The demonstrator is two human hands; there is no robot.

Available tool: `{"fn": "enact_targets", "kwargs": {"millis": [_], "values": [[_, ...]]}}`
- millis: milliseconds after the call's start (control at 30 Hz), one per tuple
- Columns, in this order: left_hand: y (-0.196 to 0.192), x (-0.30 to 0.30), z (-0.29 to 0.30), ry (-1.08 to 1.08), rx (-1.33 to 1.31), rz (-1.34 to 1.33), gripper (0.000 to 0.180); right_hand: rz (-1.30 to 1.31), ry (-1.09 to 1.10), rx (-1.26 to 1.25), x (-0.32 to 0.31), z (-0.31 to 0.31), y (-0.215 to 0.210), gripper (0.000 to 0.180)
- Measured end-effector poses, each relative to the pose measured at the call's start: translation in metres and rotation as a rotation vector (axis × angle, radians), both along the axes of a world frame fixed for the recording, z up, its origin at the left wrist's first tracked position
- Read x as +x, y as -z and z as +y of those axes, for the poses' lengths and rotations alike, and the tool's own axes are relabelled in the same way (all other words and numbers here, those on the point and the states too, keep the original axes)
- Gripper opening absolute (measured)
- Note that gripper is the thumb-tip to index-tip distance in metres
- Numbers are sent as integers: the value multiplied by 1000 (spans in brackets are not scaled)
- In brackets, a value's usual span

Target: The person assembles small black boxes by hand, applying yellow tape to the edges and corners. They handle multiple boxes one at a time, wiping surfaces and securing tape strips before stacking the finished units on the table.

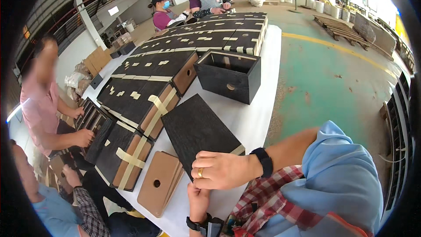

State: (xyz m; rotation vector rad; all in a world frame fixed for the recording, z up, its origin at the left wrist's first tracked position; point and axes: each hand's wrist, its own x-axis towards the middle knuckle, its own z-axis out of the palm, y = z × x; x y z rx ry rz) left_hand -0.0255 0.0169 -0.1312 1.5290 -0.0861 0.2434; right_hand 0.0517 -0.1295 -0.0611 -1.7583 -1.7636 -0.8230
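**Both hands on a dark panel at the near end of the counter**

At lower centre of the frame, the right hand [219, 170] lies curled over the near edge of a dark wooden panel [197, 127], fingers folded down on it and gripping, probably to pin it flat. The left hand [198, 199] comes up from the bottom edge just beneath, fingers closed against the same near edge, so the panel is steadied from two sides. The panel rests tilted on the white counter [258, 105], one corner pointing toward the open black box [228, 75] above it.

Just left of the hands lies a small stack of brown boards with a round hole [158, 182], within easy reach. Further left and up the frame run rows of taped dark boxes [144, 101], the tape strips apparently holding joints together. Other people work along the left edge and the far end.
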Motion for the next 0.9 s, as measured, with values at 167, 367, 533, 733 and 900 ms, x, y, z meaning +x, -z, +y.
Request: {"fn": "enact_targets", "kwargs": {"millis": [167,367,533,733,900], "values": [[-8,-2,-5,22,-27,23,3,-102,-12,-86,3,-1,-9,10],[1,0,2,110,41,23,4,-157,-137,-125,10,-5,-22,11],[7,2,5,209,53,4,10,-97,-141,-231,9,-16,-29,10],[3,-3,3,140,-89,71,20,233,-154,-119,8,-38,-34,10],[2,-4,1,107,-39,72,23,564,-14,-75,-1,-69,-41,14]]}}
